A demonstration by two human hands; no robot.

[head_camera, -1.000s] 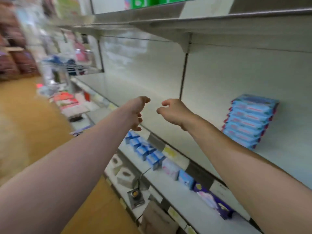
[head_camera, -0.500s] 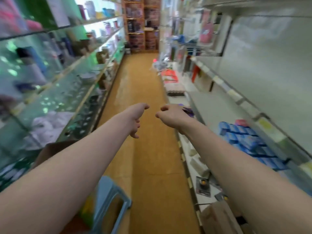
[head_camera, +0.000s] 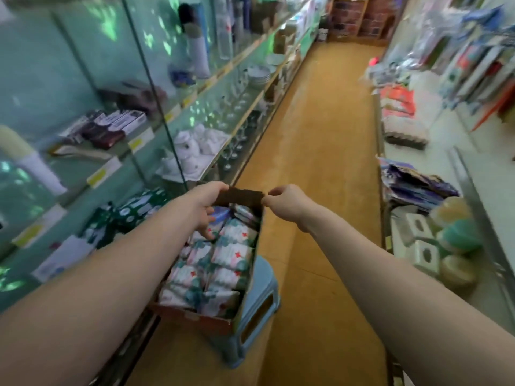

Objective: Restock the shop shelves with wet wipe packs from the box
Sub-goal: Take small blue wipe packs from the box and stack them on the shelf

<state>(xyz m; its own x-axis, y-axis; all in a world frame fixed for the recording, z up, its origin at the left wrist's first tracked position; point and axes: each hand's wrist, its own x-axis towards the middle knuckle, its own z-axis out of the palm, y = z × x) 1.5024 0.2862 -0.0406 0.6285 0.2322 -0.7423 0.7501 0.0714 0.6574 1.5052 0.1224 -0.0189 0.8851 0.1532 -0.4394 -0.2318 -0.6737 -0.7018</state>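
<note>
Take one of the wet wipe packs (head_camera: 232, 254) by its long sides and lift straight up, flap held back; the left hand (head_camera: 201, 208) reaches into the far end of the box (head_camera: 195, 319), thumb by the far flap (head_camera: 240, 196), fingers curled down onto packs, grip unclear. At the box's far right corner the right hand (head_camera: 287, 205) is curled, fingertips seemingly pinching that flap.

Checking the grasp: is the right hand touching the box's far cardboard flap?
Touching. The head view shows the right hand pinching the right end of the flap.
</note>
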